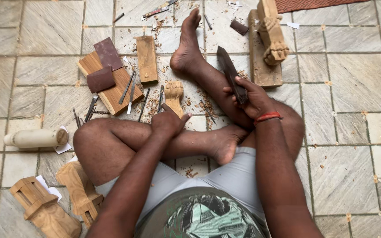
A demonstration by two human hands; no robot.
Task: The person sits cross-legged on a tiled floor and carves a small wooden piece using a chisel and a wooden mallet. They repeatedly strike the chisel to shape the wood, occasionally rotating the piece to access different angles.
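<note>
I sit cross-legged on a stone tile floor. My right hand (248,98) grips a dark, flat pointed mallet-like piece of wood (229,72) by its lower end, held over my shin. My left hand (167,122) is closed around a thin metal chisel (161,98) next to a small carved paw-shaped wooden piece (174,95) lying on the floor. A red thread band circles my right wrist.
Several chisels (131,90) lie by a wooden board (110,82) with two brown sandpaper pieces. A small plank (147,58), a carved leg on a block (270,39), a wooden cylinder (35,138), carved pieces (45,207) at the lower left, and wood chips are scattered around.
</note>
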